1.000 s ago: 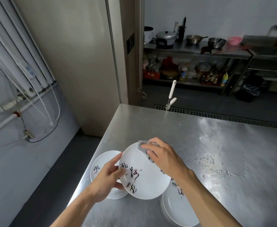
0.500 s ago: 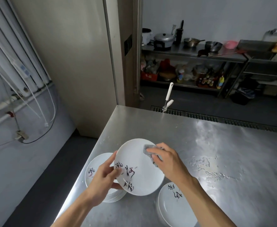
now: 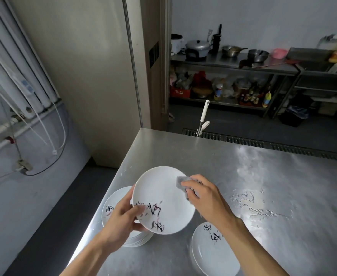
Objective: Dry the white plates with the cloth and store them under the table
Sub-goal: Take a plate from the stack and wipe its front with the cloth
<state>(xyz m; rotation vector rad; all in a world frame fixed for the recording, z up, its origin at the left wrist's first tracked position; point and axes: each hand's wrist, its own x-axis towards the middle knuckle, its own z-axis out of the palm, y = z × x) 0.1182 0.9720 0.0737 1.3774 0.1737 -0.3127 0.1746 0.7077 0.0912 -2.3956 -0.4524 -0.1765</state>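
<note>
A white plate [image 3: 159,192] with black brush lettering is held tilted above the steel table [image 3: 263,186]. My left hand [image 3: 121,220] grips its lower left rim, thumb on the face. My right hand [image 3: 205,198] holds a small grey cloth [image 3: 181,183] pressed against the plate's right side. Below the left hand sits a stack of white plates [image 3: 113,208] at the table's left edge. Another white plate [image 3: 209,251] lies on the table under my right forearm.
Water smears [image 3: 249,202] mark the table to the right of the hands. A white-handled tool [image 3: 203,118] stands beyond the far table edge. Steel shelves [image 3: 233,64] with pots line the back wall. The floor drops off left of the table.
My right hand has slid the cloth from the plate's upper middle across to its right edge. The plate has turned a little in my left hand.
</note>
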